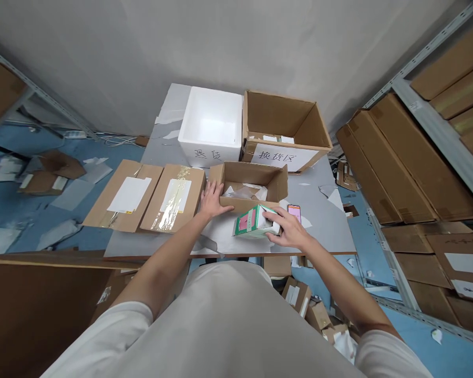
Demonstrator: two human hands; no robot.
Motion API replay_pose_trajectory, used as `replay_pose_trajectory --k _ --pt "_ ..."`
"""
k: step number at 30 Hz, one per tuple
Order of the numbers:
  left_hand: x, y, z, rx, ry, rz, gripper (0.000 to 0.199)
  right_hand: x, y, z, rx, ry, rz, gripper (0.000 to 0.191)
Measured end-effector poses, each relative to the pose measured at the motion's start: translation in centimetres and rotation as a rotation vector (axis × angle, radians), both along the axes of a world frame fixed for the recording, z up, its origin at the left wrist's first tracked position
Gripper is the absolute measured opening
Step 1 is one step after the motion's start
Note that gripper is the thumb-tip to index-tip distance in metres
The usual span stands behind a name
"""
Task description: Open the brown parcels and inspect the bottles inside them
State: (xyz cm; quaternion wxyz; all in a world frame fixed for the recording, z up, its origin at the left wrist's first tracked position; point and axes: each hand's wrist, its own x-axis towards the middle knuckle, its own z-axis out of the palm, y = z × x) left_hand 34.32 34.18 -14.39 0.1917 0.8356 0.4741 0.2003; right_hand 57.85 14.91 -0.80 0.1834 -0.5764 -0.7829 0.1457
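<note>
My right hand (286, 227) grips the right end of a green and white box (252, 222) with a pink panel, at the table's front part. Just behind that box stands an open cardboard box (250, 206) with paper and plastic pieces inside. My left hand (212, 201) has its fingers spread against the left side of the open box, holding nothing. To the left of this hand lie two closed cardboard boxes, a taped one (195, 197) and another (118, 181), each with a white label.
A white foam bin (213, 149) and a large open carton (319, 142) stand at the table's back. A phone (294, 212) lies right of my right hand. Shelves with cartons (433, 168) line the right side. Cardboard scraps (59, 165) litter the floor.
</note>
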Motion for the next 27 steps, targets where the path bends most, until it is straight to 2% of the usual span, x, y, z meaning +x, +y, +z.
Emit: replay_pose_trajectory --k 4,6,7,8,10,11,12,13,15,17,19,22,25,27 --pt "-0.7 -1.9 1.4 0.006 -0.056 0.003 0.092 -1.2 0.5 -2.4 -0.037 -0.001 0.022 0.057" --pt "-1.8 -4.6 1.3 0.007 -0.171 0.015 0.077 -1.4 0.6 -3.0 -0.028 0.031 0.019 0.056" --pt "-2.5 -6.5 1.0 -0.011 -0.257 0.037 0.069 -1.4 0.5 -3.2 -0.020 0.060 0.004 0.056" --pt "-3.4 -8.5 0.4 -0.051 -0.361 0.091 0.069 -1.4 0.4 -3.4 -0.010 0.098 -0.021 0.056" --pt "-4.9 -12.5 -1.2 -0.221 -0.573 0.274 0.080 -1.2 0.0 -4.0 0.023 0.212 -0.100 0.056" --pt "-5.6 -14.2 -2.0 -0.378 -0.651 0.344 0.077 -1.1 -0.3 -4.5 0.041 0.289 -0.156 0.057" --pt "-6.0 -15.4 -2.7 -0.574 -0.705 0.310 0.074 -1.1 -0.6 -5.0 0.055 0.379 -0.223 0.057" --pt "-6.2 -16.3 -3.1 -0.734 -0.762 0.220 0.078 -1.3 -1.0 -5.8 0.060 0.482 -0.296 0.059" --pt "-6.0 -16.8 -3.0 -0.927 -0.869 0.024 0.090 -2.0 -1.8 -7.7 0.034 0.716 -0.450 0.063" --pt "-5.2 -16.3 -2.1 -0.916 -0.978 -0.069 0.104 -3.4 -2.5 -10.0 -0.040 0.954 -0.588 0.065" --pt "-4.0 -15.6 -0.9 -0.813 -1.047 -0.043 0.114 -5.3 -2.9 -12.2 -0.139 1.125 -0.661 0.062" --pt "-2.2 -14.9 0.1 -0.635 -1.053 0.092 0.115 -7.9 -2.9 -13.9 -0.343 1.137 -0.564 0.059" --pt "-1.1 -14.6 -0.3 -0.488 -1.005 0.250 0.097 -9.4 -2.4 -14.1 -0.482 1.058 -0.437 0.060" --pt "-0.7 -14.3 -0.8 -0.416 -0.982 0.318 0.083 -9.6 -2.0 -14.1 -0.508 1.055 -0.424 0.060"
